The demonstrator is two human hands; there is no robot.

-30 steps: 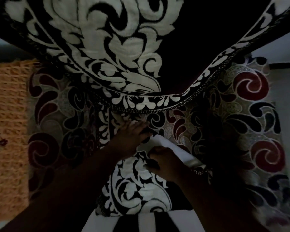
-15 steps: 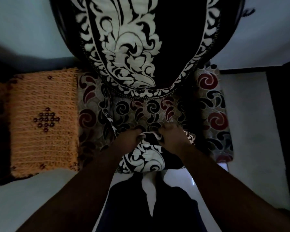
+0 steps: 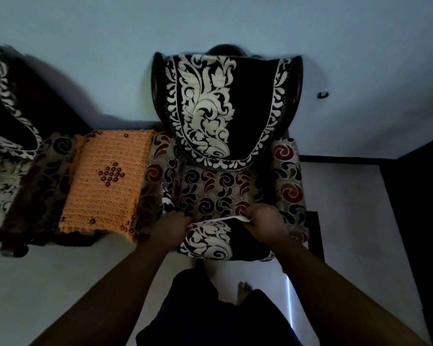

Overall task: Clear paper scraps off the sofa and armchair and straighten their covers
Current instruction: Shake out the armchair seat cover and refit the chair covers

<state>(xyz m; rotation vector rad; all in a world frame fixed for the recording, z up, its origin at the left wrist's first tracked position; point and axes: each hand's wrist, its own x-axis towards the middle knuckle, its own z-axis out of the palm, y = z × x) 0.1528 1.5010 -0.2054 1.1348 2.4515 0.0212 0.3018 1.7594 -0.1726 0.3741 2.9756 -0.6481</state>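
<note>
Two hands pinch the top edge of the black-and-cream seat cover (image 3: pixel 211 239) at the armchair (image 3: pixel 289 186) seat's front: the left hand (image 3: pixel 171 227) at its 9 o'clock corner, the right hand (image 3: pixel 264 221) at 3 o'clock. The cover hangs toward 6 o'clock below both grips.

Light: dim, cool bluish cast | Shadows: arms and dark cabinet (image 3: pixel 420 196) nearly black | Glare: thin bright streak on floor (image 3: pixel 289 303) | Blur: sofa (image 3: pixel 8 146) at left edge smeared | Distortion: wide-angle bowing at edges
</note>
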